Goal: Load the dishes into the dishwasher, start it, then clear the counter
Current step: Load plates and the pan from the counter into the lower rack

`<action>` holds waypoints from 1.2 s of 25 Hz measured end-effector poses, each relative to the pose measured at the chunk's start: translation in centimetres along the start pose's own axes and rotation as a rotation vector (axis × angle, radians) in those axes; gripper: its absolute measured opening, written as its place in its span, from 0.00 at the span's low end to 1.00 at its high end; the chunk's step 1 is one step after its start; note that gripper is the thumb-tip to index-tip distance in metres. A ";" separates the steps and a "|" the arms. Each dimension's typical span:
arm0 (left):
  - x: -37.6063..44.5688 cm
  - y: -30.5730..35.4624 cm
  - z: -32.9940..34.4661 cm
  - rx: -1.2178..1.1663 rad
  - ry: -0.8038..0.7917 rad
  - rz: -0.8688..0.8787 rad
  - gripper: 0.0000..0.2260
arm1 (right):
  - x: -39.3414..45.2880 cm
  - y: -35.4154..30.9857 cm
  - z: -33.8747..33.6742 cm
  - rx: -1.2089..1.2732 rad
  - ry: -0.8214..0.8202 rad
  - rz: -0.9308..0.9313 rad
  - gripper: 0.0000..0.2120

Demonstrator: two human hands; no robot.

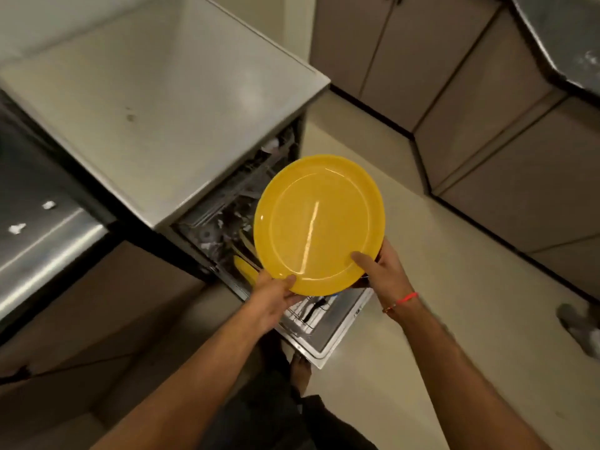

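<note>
A round yellow plate [319,224] is held flat above the open dishwasher [337,332]. My left hand [274,295] grips its near-left rim, thumb on top. My right hand [383,271] grips the near-right rim, thumb lying on the plate's face. Below the plate, the pulled-out rack [224,232] holds another yellow plate [245,269] standing on edge and several blurred items. The plate hides much of the rack.
The dishwasher's grey top [162,108] stretches to the upper left. A steel counter edge [48,241] lies at the left. Beige cabinet doors [487,125] line the right side, with pale floor [422,287] between. A blurred grey object [581,326] sits on the floor at far right.
</note>
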State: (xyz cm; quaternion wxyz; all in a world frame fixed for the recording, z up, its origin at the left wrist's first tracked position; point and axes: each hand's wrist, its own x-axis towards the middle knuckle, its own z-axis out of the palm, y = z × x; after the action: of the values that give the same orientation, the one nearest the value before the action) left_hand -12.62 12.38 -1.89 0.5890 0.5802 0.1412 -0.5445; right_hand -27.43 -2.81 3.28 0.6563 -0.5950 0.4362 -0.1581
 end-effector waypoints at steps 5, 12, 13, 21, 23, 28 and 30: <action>8.5 -3.5 7.5 0.228 -0.245 -0.162 0.22 | 6.7 4.9 -5.2 -0.368 0.174 -0.125 0.22; 21.9 -10.2 14.7 0.334 -0.242 -0.114 0.28 | 20.7 16.0 -9.2 -0.888 0.155 -0.234 0.23; 23.5 -10.8 15.2 0.359 -0.225 -0.076 0.27 | 22.4 17.7 -9.4 -0.941 0.126 -0.220 0.25; 31.9 -17.0 14.9 0.451 -0.086 -0.064 0.18 | 29.2 27.9 -11.1 -1.154 -0.012 -0.073 0.24; 32.3 -17.8 14.0 0.446 -0.053 -0.070 0.17 | 30.0 29.1 -10.8 -1.160 -0.049 -0.043 0.22; 32.5 -19.2 11.3 0.435 0.000 -0.093 0.15 | 32.0 30.8 -9.2 -1.198 -0.108 0.059 0.30; 32.3 -19.2 10.3 0.430 0.009 -0.095 0.15 | 32.3 30.7 -9.0 -1.129 -0.086 0.096 0.36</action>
State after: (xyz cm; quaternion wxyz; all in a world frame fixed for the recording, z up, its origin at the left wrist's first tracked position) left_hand -21.05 -6.59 -34.89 0.4249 0.6874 0.0518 -0.5867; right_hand -25.48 -24.62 -36.56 0.2599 -0.8391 0.4525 0.1537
